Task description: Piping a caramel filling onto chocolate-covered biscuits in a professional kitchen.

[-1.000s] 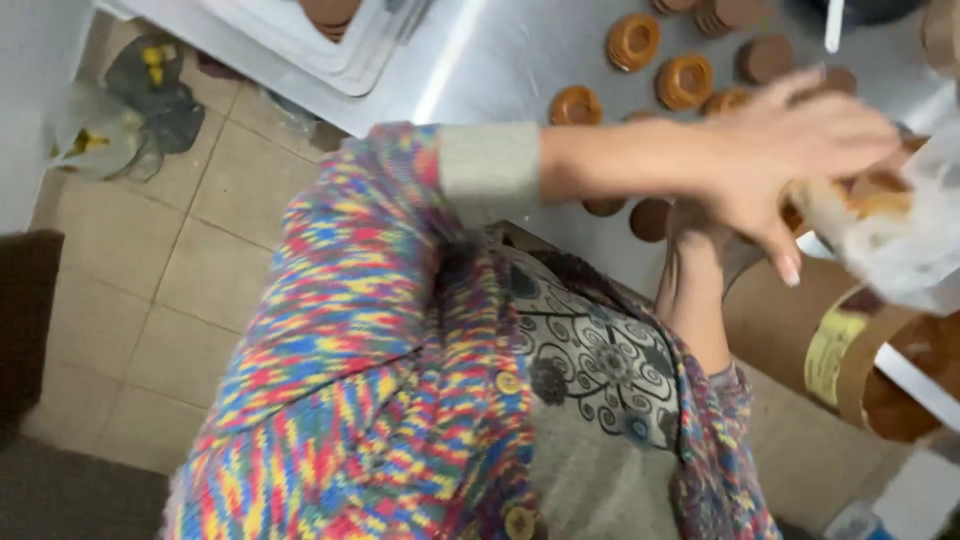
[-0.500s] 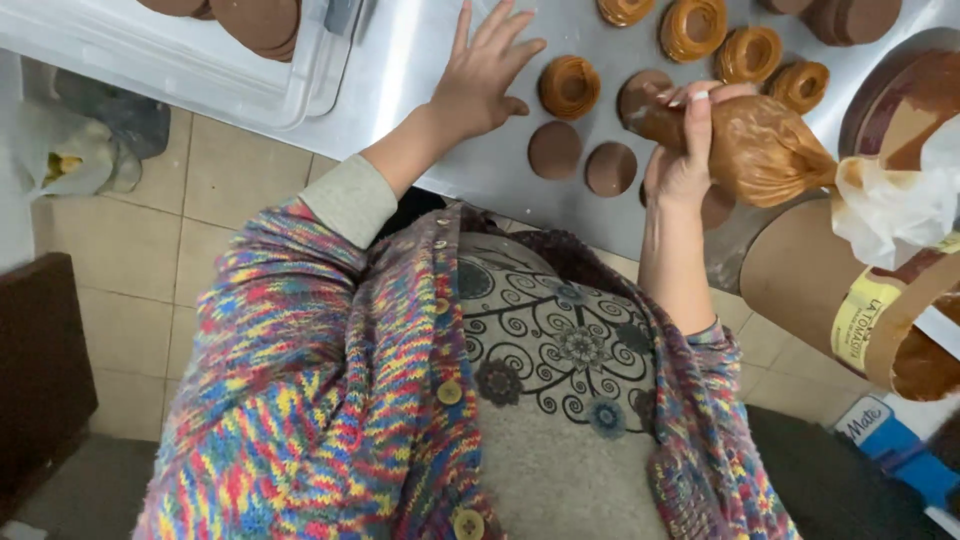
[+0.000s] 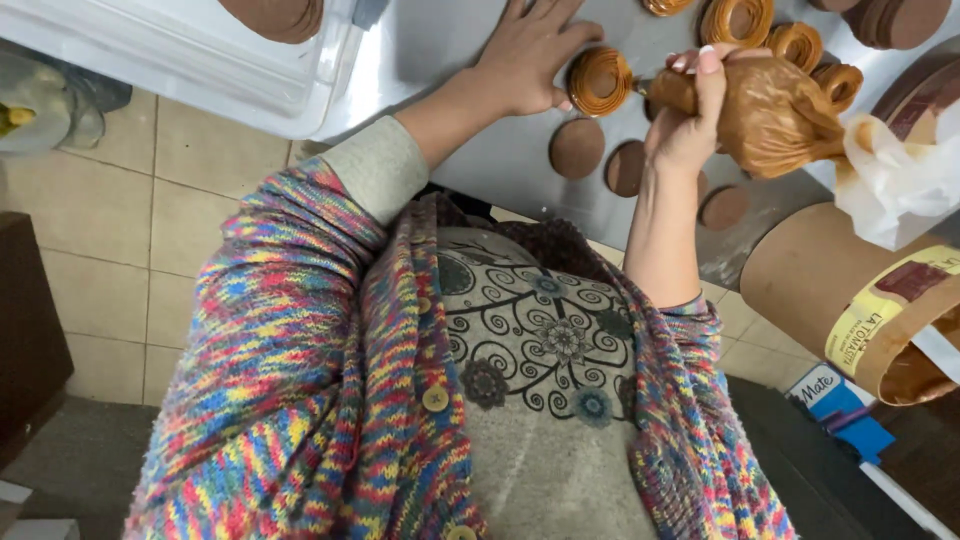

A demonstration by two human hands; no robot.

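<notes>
My right hand grips a piping bag full of brown caramel filling, its tip pointing left at a round cookie topped with a caramel swirl. My left hand lies flat on the steel table, fingers spread, just left of that cookie. Plain brown cookie discs lie on the table below the swirled one. More caramel-topped cookies sit further back.
A white plastic tray with brown discs stands at the left of the table. A large cardboard tub of caramel stands at the right with white plastic over it. Tiled floor lies below.
My left hand came back from reaching right and now rests flat on the table. My right hand has brought the piping bag up to the cookie and the camera has moved in closer.
</notes>
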